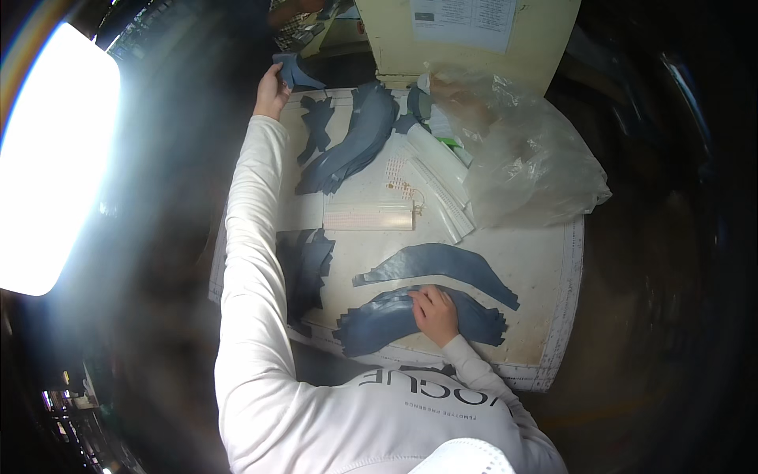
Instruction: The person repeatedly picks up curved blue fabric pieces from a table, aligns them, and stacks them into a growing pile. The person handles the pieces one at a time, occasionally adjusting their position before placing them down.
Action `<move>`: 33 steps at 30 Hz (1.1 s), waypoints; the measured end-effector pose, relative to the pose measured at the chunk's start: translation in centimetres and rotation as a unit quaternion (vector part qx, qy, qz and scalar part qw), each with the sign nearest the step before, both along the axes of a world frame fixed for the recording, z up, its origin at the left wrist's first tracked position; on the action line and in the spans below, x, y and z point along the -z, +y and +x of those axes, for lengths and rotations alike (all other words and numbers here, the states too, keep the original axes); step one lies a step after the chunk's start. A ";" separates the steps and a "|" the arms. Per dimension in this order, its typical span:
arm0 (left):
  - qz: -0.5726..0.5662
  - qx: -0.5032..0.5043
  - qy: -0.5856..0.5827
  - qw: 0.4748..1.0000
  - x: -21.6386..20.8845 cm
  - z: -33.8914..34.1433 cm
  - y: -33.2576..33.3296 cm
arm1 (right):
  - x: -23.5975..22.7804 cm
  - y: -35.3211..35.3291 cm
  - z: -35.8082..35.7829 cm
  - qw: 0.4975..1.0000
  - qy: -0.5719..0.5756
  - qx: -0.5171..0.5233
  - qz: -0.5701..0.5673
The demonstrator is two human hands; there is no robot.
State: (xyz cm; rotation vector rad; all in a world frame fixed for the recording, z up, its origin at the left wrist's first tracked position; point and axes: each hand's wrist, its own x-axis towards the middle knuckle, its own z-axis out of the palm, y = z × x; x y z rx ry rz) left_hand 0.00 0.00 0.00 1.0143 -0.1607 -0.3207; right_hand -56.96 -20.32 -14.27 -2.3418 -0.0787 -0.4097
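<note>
Head view: I've got the left hand (272, 93) pinching a folded blue-grey piece (295, 72) between thumb and fingers, upper left of frame, just past the counter's far edge. Right hand (436, 314) is lower centre, on top of a fanned stack of curved pieces (371, 324); fingers bent, tips touching the top layer. Can't tell if it grips any. One single curved piece (442, 263) lies just above that stack, apart from it.

Left arm runs nearly straight up the left side; right forearm is short in frame, angled up-left from lower right.

Counter (549, 272) is pale with a marked border. More on it: a long pile (359, 142) and small offcuts (317, 126) upper left, a dark stack (308, 272) at left, a flat card (369, 216) near centre, a clear plastic bag (529, 178) upper right. Cream panel (474, 67) behind, bright light (59, 158) far left, dark room around.
</note>
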 end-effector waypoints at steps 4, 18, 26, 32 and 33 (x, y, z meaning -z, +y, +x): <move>0.016 -0.113 0.035 0.993 6.4 1.6 -4.4 | -0.6 0.2 -0.1 1.000 0.000 0.001 0.013; 0.616 -0.174 -0.032 0.768 19.5 -3.5 -1.7 | -0.3 -0.4 0.8 1.000 -0.018 0.010 -0.002; 0.564 -0.184 -0.332 0.733 10.2 -19.5 -0.9 | -2.3 -2.6 0.5 0.969 0.003 0.043 0.243; 0.488 0.060 -0.320 0.809 6.1 -42.3 0.2 | -4.8 -9.2 -3.9 0.985 0.091 0.085 0.123; 0.506 0.095 -0.316 0.797 6.3 -45.0 0.0 | -4.6 -9.2 -4.7 0.986 0.093 0.080 0.109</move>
